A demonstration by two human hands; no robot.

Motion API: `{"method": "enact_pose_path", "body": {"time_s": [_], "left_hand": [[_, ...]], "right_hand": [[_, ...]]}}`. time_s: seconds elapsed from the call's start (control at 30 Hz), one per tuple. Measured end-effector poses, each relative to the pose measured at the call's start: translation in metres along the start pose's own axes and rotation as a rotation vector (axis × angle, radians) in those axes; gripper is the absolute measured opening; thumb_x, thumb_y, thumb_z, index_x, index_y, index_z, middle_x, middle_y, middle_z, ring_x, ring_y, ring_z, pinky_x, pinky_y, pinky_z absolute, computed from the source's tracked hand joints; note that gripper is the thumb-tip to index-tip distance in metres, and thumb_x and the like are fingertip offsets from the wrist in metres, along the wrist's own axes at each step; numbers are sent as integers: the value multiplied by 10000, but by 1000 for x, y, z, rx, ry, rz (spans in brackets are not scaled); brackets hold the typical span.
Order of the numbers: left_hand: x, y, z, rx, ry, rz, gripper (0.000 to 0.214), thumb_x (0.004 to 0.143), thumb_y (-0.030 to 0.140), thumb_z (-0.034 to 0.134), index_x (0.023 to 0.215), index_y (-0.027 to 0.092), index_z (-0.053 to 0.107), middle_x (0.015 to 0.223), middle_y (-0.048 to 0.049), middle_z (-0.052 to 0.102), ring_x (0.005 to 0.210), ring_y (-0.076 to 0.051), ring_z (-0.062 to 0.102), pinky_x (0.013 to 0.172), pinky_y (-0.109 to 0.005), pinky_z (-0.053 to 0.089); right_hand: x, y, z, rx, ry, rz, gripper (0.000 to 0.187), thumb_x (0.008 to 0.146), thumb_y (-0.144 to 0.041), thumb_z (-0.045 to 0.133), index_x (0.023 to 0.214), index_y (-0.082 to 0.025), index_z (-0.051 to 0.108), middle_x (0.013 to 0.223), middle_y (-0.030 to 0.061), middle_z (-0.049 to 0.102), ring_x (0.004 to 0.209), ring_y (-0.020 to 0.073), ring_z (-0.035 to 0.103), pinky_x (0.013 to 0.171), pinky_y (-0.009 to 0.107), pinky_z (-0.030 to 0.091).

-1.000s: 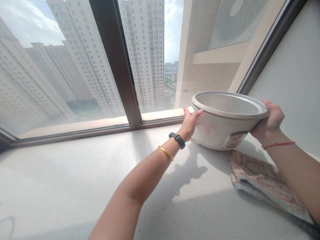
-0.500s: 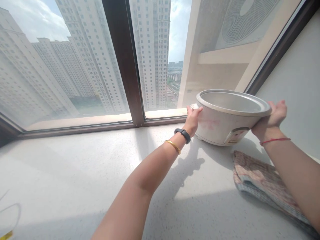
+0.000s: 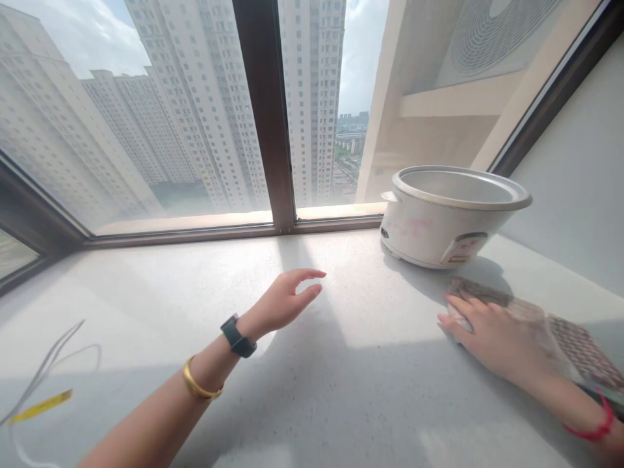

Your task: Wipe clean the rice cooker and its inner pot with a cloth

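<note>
A white rice cooker body (image 3: 439, 237) with a metal rim and pink smudges stands on the stone sill near the window, with nothing inside it that I can see. My left hand (image 3: 285, 302) hangs in the air above the sill, fingers loosely apart, holding nothing. It is some way to the left of the cooker. My right hand (image 3: 487, 335) is down on a patterned cloth (image 3: 580, 348), its fingers gripping the cloth's near edge just in front of the cooker. Part of the cloth is hidden under that hand.
The pale stone sill (image 3: 312, 390) runs along a dark-framed window (image 3: 266, 110), with high-rise towers and an outdoor air-conditioner unit (image 3: 497, 39) outside. A grey wall (image 3: 570, 162) closes off the right. A thin wire with a yellow tag (image 3: 41, 406) lies at the lower left.
The cooker has been set down on the sill and both hands have left it. My left hand has drawn back towards me. My right hand has dropped onto the cloth, which has shifted.
</note>
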State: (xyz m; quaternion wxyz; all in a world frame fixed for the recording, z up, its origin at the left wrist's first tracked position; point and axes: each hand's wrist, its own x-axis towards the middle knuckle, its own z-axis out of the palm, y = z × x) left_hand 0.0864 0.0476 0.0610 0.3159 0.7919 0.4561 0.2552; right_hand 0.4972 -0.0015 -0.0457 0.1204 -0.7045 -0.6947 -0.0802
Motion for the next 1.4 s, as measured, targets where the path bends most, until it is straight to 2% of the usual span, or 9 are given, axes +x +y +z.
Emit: {"method": "enact_pose_path", "body": {"time_s": [0.33,0.47,0.63,0.73,0.87,1.0,1.07,1.23,1.4], "left_hand": [[-73,-39,-24,211,4,34,378,991,444,473,1287,262,623,1334,-52,658,1233,-228,604,1037,-433,507],[-85,-54,-37,239,46,-20,368,984,479,478,1243,288,656,1289,-36,689,1188,-223,641,972,-407,552],[-89,-65,-49,203,226,-12,367,981,479,484,1171,247,696,1069,-39,770,1015,-200,717,877,-341,576],[-93,-73,-54,221,326,-40,395,995,449,452,1202,196,674,691,2,723,679,-163,716,638,-264,567],[-98,-79,-58,346,401,-33,401,963,442,510,1218,173,665,660,8,668,582,-149,667,498,-225,494],[-103,-81,-55,415,339,-29,370,984,415,482,1224,199,662,676,8,680,587,-146,661,522,-230,513],[-104,-84,-52,378,278,-23,372,1023,355,392,1262,212,638,603,33,649,543,-130,649,559,-232,538],[-105,-91,-50,314,305,80,390,1005,281,384,1337,237,585,989,-51,744,583,-99,667,623,-242,576],[-111,-77,-56,380,386,-48,357,988,445,450,885,205,693,590,10,636,416,-112,504,435,-225,416]], "right_hand": [[37,21,-11,250,-152,-298,540,875,-410,529,1398,-295,592,1479,41,547,1391,344,472,1112,525,416],[31,-24,-25,218,41,-296,544,898,-522,539,1412,-345,547,1521,59,496,1442,415,368,1127,754,178],[38,-108,-36,365,32,-425,378,948,-445,544,1299,-316,605,1338,65,662,1289,329,571,1159,723,123],[37,-136,-30,482,87,-504,235,958,-350,557,1149,-275,671,1155,44,744,1105,257,678,1150,596,279],[24,-144,-15,652,180,-560,313,993,-318,504,736,-212,648,664,6,682,633,153,628,723,337,483],[17,-142,-8,778,179,-457,519,1011,-391,450,524,-213,429,494,-17,455,496,127,471,529,286,380],[19,-141,-6,914,144,-321,473,1012,-432,431,595,-214,478,551,-16,488,488,121,484,510,277,397],[26,-132,-5,1057,93,6,360,919,-552,554,842,-210,639,562,-41,533,389,104,416,400,261,333],[27,-122,-14,852,244,-66,606,949,-517,486,474,-231,239,450,-37,272,440,107,287,472,302,259]]}}
